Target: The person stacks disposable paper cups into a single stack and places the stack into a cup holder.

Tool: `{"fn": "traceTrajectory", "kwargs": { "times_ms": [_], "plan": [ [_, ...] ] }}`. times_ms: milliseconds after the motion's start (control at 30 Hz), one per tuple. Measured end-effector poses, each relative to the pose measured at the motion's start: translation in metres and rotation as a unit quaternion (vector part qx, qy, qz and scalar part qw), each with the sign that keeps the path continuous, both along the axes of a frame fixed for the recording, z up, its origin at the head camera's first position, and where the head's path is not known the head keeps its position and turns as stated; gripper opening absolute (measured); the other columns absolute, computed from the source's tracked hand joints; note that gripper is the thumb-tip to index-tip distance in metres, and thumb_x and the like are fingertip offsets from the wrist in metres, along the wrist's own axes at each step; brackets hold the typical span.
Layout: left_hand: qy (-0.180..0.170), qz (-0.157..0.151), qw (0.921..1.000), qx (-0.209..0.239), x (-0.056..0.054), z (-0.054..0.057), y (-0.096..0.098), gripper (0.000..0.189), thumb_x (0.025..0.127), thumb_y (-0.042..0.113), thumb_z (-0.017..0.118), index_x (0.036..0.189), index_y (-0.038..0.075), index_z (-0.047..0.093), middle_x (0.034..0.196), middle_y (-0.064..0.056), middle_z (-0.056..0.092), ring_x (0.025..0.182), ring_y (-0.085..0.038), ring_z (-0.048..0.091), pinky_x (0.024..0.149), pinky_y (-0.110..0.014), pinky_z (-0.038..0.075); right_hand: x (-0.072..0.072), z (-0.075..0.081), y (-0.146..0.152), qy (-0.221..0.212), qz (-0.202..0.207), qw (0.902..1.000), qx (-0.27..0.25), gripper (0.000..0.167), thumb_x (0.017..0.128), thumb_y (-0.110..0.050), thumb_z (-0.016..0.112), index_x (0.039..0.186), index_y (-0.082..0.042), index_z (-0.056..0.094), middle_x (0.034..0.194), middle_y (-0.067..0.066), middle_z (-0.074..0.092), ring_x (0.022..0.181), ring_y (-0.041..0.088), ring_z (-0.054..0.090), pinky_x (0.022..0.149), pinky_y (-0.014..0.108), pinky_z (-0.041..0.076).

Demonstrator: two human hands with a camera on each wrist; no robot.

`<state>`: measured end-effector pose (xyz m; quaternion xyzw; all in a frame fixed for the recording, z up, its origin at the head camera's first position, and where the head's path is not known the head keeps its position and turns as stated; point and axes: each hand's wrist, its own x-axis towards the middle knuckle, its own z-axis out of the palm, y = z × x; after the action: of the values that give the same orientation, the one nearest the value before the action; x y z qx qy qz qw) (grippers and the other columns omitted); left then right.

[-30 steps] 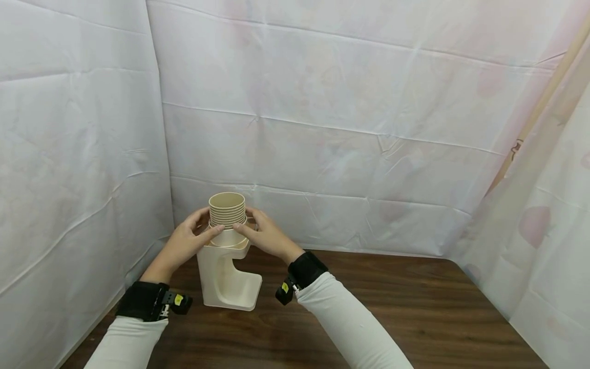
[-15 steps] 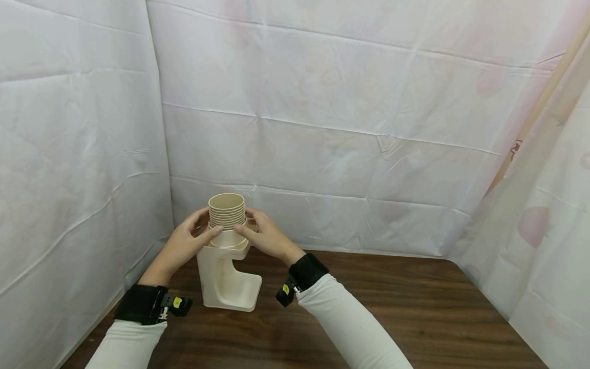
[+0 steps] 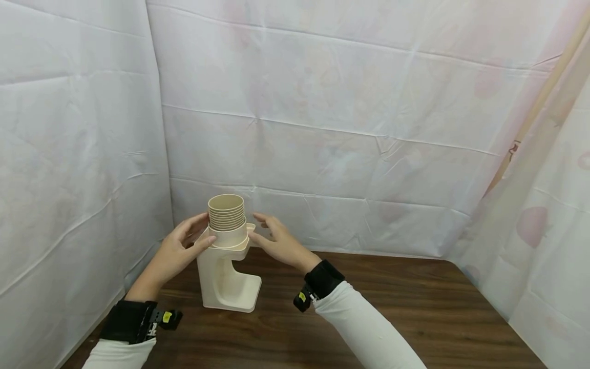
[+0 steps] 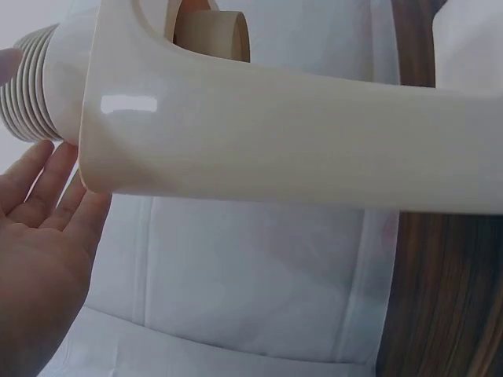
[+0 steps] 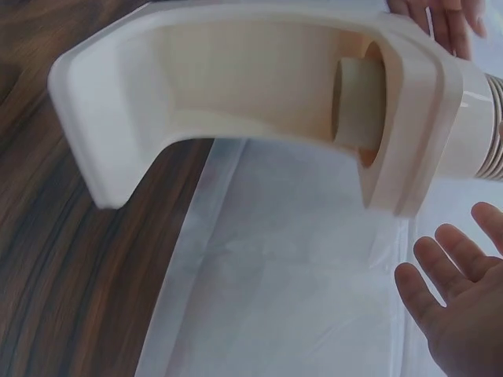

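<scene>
A cream cup holder (image 3: 212, 277) with a C-shaped body stands upright on the table. A stack of beige paper cups (image 3: 226, 212) sits nested in the round collar on its top and rises above it. In the right wrist view the bottom of a cup (image 5: 361, 102) pokes down through the holder's hole. My left hand (image 3: 182, 243) is beside the collar, fingers loosely spread, fingertips right at the collar and the holder's top edge. On the other side my right hand (image 3: 281, 241) stands apart from the cups, fingers relaxed and holding nothing.
The dark wooden table (image 3: 369, 307) spreads out to the right of the holder. White cloth hangs (image 3: 322, 128) close behind and along the left side, with a patterned curtain (image 3: 539, 246) on the right.
Both hands have spread away from the cup stack. My right hand has drawn off to the right, and my left has shifted slightly left and down. Cups and holder stay in place.
</scene>
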<state>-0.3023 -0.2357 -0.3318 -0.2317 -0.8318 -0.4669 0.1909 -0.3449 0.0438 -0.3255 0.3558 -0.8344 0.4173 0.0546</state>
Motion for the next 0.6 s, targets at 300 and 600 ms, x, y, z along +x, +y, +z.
{"fn": "traceTrajectory", "kwargs": {
  "times_ms": [300,600],
  "plan": [
    [0.019,0.009,0.9997,-0.013,0.014,-0.002,-0.003,0.062,0.098,0.025,0.068,0.15,0.004,0.041,0.149,-0.017,0.045,0.136,-0.036,0.044,0.098,-0.006,0.034,0.004,-0.008,0.033,0.023,-0.022,0.9983,0.049,0.067,0.102,-0.049,0.053,0.156,-0.017,0.032,0.153,0.004,0.039,0.138,0.02,0.039,0.109,0.044,0.039],
    [0.024,0.004,0.9997,-0.007,0.032,-0.004,0.006,0.058,0.098,0.023,0.069,0.149,0.01,0.044,0.146,-0.01,0.046,0.134,-0.032,0.045,0.1,-0.008,0.034,0.013,-0.009,0.051,0.055,-0.015,0.9932,0.102,0.065,0.104,-0.047,0.051,0.156,-0.014,0.031,0.155,0.003,0.037,0.139,0.018,0.036,0.11,0.042,0.038]
  ]
}}
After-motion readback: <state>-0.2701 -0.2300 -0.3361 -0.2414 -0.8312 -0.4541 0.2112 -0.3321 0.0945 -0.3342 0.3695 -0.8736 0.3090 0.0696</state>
